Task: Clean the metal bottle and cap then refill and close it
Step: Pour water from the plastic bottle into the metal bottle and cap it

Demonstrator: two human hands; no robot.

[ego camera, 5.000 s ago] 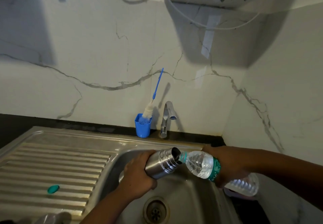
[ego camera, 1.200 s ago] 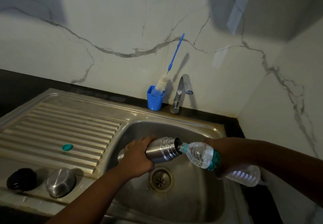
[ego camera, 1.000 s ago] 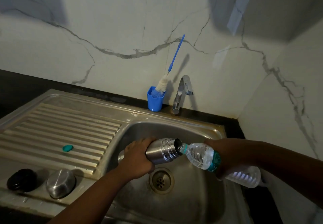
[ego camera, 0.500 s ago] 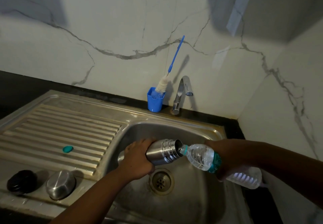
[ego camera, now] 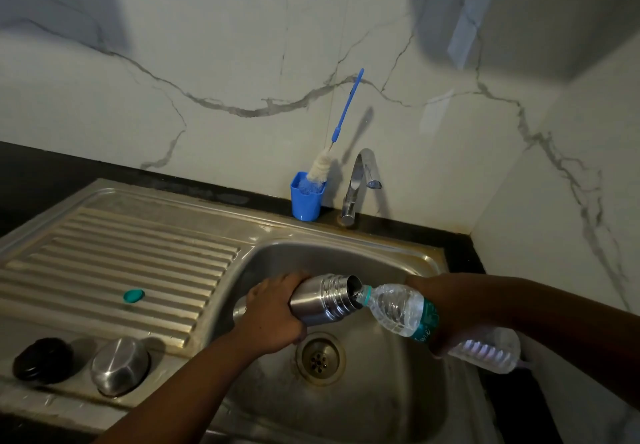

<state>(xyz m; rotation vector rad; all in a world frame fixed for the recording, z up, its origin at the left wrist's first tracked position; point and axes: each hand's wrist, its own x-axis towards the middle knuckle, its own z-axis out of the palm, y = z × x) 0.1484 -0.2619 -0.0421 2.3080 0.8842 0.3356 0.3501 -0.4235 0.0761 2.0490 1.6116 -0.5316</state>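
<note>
Over the sink basin (ego camera: 391, 391), my left hand (ego camera: 273, 319) grips the steel bottle (ego camera: 323, 299), which lies tilted with its open mouth pointing right. My right hand (ego camera: 446, 308) holds a clear plastic water bottle (ego camera: 398, 310) with a green label, tipped so that its neck meets the steel bottle's mouth. On the drainboard at the lower left stand the steel cap (ego camera: 119, 365) and a black inner lid (ego camera: 43, 360). A small teal plastic cap (ego camera: 134, 295) lies on the drainboard ribs.
A blue cup (ego camera: 306, 201) with a blue-handled bottle brush (ego camera: 332, 152) stands behind the basin, left of the chrome tap (ego camera: 356, 187). The drain (ego camera: 320, 357) sits under the bottles. Marble walls close in behind and on the right.
Since five seconds ago my view has dropped, bringing the steel cap and black lid into sight. Both hands hold the same pouring pose; over the last second almost nothing moved.
</note>
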